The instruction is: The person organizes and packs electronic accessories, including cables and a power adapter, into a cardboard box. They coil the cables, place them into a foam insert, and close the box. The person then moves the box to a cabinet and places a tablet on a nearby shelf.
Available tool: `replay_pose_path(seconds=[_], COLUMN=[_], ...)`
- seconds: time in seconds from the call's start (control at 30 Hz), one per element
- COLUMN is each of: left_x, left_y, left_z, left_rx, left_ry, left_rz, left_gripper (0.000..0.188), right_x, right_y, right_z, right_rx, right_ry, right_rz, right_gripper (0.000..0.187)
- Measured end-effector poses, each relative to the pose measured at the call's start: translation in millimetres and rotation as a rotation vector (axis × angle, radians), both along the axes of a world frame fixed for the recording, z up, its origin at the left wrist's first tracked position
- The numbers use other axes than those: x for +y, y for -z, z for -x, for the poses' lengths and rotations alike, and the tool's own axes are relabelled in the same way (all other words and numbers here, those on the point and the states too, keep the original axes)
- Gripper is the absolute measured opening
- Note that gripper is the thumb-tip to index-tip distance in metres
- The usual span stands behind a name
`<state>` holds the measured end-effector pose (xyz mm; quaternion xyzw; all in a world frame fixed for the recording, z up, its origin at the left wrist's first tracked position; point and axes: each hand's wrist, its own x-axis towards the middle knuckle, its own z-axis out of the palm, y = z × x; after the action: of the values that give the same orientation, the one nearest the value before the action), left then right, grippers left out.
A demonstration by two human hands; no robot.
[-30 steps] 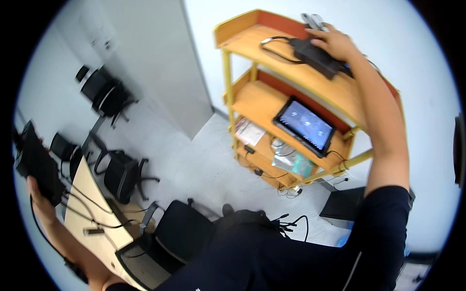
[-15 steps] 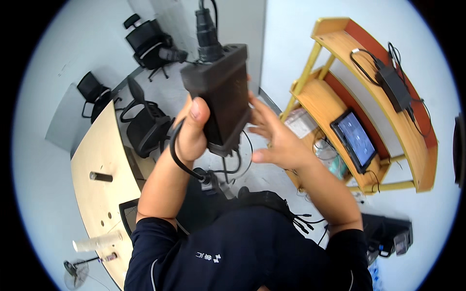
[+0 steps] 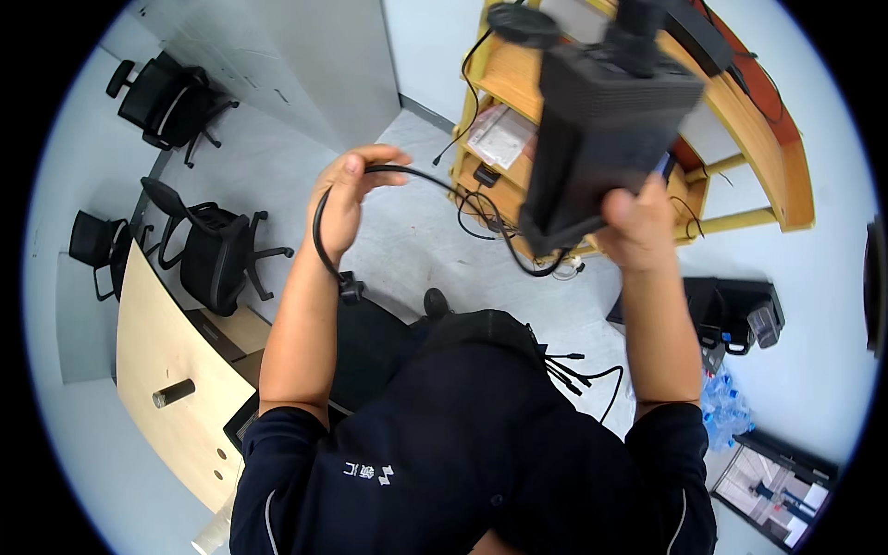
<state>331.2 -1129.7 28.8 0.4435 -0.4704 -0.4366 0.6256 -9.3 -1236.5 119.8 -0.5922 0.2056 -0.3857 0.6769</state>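
My right hand point(image 3: 640, 227) grips the lower end of a black box-shaped device point(image 3: 601, 143), which is held up and blurred. A thick black plug point(image 3: 636, 35) stands in its top. From its bottom end a black cable point(image 3: 421, 173) loops over to my left hand point(image 3: 347, 199), which has its thumb and fingers closed on it. Past that hand the cable curves down along my left forearm and ends in a black connector point(image 3: 351, 288). The far side of the device and some fingers of my right hand are hidden.
A curved wooden shelf point(image 3: 754, 153) stands behind the device, with a black power adapter point(image 3: 698, 35) on top and loose cables. A pale desk point(image 3: 148, 342) with a dark cylinder is at left, near black office chairs point(image 3: 217, 254). Plastic bottles point(image 3: 724, 407) and a monitor point(image 3: 772, 490) lie at right.
The device has moved to the right, now in my right hand. My left hand has let go of it and holds the cable. The view has turned toward the right.
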Motion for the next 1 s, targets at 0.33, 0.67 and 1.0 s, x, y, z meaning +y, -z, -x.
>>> replay_pose_path(seconds=[0.33,0.67,1.0], left_x=[31.5,125.6,148.0], left_y=[165.1,247.9,241.3], left_z=[9.5,129.8,308.3], left_rx=[-0.533,-0.766,-0.743], left_ry=[0.184,0.655,0.648], left_rz=[-0.554,-0.779,-0.766], left_gripper=[0.025,0.028,0.045], right_x=[-4.6,72.5,210.9], right_y=[-130.5,-151.2,-206.9], right_z=[152.1,306.2,451.7], right_rx=[-0.200,-0.588,-0.371], right_ry=[0.225,-0.194,0.681], right_rz=[0.510,0.511,0.620], right_gripper=[0.072,0.065,0.062])
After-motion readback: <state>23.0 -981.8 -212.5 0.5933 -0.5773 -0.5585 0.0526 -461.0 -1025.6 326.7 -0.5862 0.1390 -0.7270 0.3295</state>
